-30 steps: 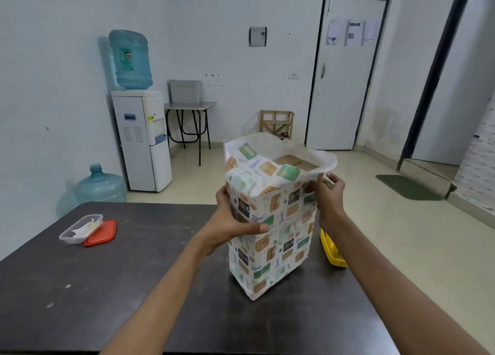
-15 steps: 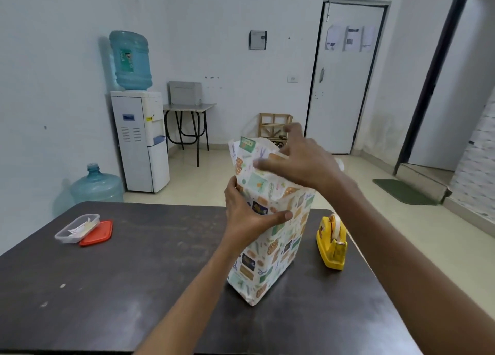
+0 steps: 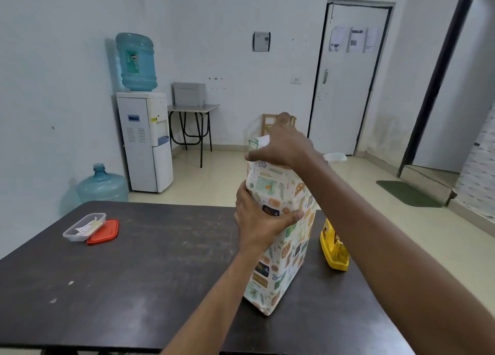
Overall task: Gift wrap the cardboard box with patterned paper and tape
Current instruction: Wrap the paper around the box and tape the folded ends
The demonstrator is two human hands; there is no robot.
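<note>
While the wrapped cardboard box stands on end on the dark tabletop, right of centre, it rests on a narrow base and can tip. At far left a clear plastic container and its red lid lie well apart from the work. The left hand clamps the near edge of the box at mid-height, thumb across the patterned paper and fingers closed around the corner; a slackened hold would let the box lean. The right hand presses flat on the upper flap, fingers spread and holding nothing. Uneven pressure could crease or tear the paper, or leave the fold skewed. Once released, the untaped flap could spring open. Just right of the box, the yellow tape dispenser sits near the tabletop edge; a passing forearm could knock it off.
</note>
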